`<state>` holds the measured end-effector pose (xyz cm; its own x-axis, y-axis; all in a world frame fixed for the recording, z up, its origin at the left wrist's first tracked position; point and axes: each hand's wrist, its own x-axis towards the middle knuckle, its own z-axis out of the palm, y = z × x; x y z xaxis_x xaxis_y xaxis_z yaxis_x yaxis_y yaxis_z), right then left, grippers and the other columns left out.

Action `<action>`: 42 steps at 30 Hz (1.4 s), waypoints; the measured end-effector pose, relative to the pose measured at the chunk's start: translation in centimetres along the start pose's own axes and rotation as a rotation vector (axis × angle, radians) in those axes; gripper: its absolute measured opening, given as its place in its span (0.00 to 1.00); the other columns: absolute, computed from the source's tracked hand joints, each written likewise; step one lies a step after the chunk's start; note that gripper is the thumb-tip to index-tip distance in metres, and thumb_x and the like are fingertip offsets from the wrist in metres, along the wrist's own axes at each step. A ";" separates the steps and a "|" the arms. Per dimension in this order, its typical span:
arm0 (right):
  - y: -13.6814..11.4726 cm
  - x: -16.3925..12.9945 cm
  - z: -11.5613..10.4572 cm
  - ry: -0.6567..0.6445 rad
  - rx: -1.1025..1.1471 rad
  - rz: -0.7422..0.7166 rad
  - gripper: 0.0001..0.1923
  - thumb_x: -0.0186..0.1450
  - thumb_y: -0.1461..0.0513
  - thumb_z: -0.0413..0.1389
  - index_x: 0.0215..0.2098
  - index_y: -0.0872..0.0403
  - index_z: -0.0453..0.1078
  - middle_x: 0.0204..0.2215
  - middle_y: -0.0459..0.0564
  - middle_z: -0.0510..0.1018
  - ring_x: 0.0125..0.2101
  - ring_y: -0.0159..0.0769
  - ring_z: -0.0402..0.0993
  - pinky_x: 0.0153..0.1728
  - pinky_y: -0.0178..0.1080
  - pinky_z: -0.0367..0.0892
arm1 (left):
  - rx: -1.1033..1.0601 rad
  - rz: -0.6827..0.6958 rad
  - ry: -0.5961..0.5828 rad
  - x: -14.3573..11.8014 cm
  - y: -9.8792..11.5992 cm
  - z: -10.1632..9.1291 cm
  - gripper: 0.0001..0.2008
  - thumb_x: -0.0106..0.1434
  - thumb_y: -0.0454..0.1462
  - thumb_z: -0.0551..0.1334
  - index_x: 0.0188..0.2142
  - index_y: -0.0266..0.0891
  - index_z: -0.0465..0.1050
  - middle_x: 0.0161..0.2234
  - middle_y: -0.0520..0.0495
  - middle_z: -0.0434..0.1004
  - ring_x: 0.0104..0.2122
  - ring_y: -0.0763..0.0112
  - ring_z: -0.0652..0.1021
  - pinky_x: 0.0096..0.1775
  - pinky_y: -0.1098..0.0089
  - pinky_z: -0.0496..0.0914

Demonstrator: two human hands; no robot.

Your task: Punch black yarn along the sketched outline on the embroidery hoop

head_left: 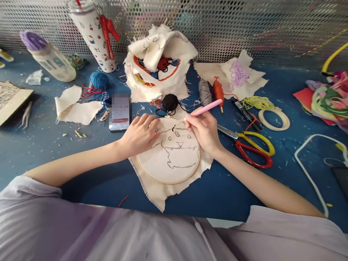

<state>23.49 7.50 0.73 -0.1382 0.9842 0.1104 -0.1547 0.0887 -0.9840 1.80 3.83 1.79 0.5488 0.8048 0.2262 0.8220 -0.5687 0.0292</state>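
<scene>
An embroidery hoop point(163, 178) with cream cloth stretched in it lies on the blue table in front of me; a cartoon face is outlined on the cloth in dark thread. My left hand point(140, 133) presses down on the hoop's upper left edge. My right hand point(206, 131) grips a pink punch needle point(207, 107), and its metal tip touches the cloth near the top of the hoop. Black thread runs from the needle to a black yarn ball point(170, 102) just behind the hoop.
Red-and-yellow scissors point(251, 146) lie right of my right hand. A phone point(120, 112) lies left of the hoop. Behind are a pile of stitched cloth point(159, 61), grey and orange thread spools point(211, 91), a blue yarn ball point(99, 80), a tumbler point(94, 34), a bottle point(49, 58) and a spare hoop ring point(274, 119).
</scene>
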 end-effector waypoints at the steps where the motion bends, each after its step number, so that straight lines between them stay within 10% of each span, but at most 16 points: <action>1: 0.1 0.0 0.0 0.025 -0.017 -0.021 0.10 0.58 0.60 0.64 0.26 0.51 0.66 0.20 0.40 0.71 0.23 0.27 0.66 0.25 0.34 0.62 | 0.018 0.007 0.004 0.1 0.1 0.3 0.15 0.69 0.39 0.53 0.50 0.32 0.66 0.51 0.35 0.74 0.49 0.52 0.73 0.43 0.57 0.68; 7: 0.1 -0.7 -0.2 0.170 -0.040 -0.189 0.05 0.61 0.61 0.62 0.30 0.50 0.69 0.24 0.42 0.72 0.25 0.27 0.68 0.28 0.35 0.65 | 0.060 0.019 0.013 0.7 0.0 0.9 0.17 0.70 0.43 0.51 0.47 0.31 0.68 0.48 0.34 0.76 0.47 0.52 0.73 0.45 0.55 0.63; 18: 0.3 -1.9 0.9 -0.022 -0.003 -0.029 0.06 0.62 0.60 0.60 0.35 0.51 0.67 0.24 0.41 0.72 0.22 0.27 0.68 0.25 0.35 0.69 | 0.044 -0.056 -0.054 0.4 0.8 0.4 0.20 0.71 0.45 0.48 0.48 0.31 0.67 0.43 0.36 0.74 0.43 0.54 0.73 0.40 0.58 0.62; 34: -0.1 -0.4 0.5 0.029 0.051 -0.110 0.05 0.63 0.61 0.60 0.35 0.50 0.67 0.23 0.39 0.70 0.20 0.25 0.65 0.31 0.37 0.74 | -0.240 -0.123 -0.092 -0.1 0.5 0.3 0.22 0.70 0.48 0.51 0.54 0.35 0.62 0.40 0.41 0.74 0.38 0.59 0.77 0.41 0.60 0.68; 42: -0.5 2.3 1.2 -0.325 0.007 -0.055 0.09 0.64 0.55 0.59 0.37 0.50 0.66 0.28 0.43 0.75 0.27 0.29 0.72 0.36 0.39 0.72 | -0.353 -0.009 -0.098 0.4 0.8 0.3 0.21 0.69 0.47 0.52 0.52 0.34 0.67 0.40 0.40 0.75 0.38 0.61 0.77 0.42 0.60 0.70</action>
<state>22.06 9.58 1.67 -0.4347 0.8774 0.2030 -0.1767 0.1379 -0.9746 2.75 3.73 1.58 0.5676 0.8129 0.1305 0.7332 -0.5712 0.3691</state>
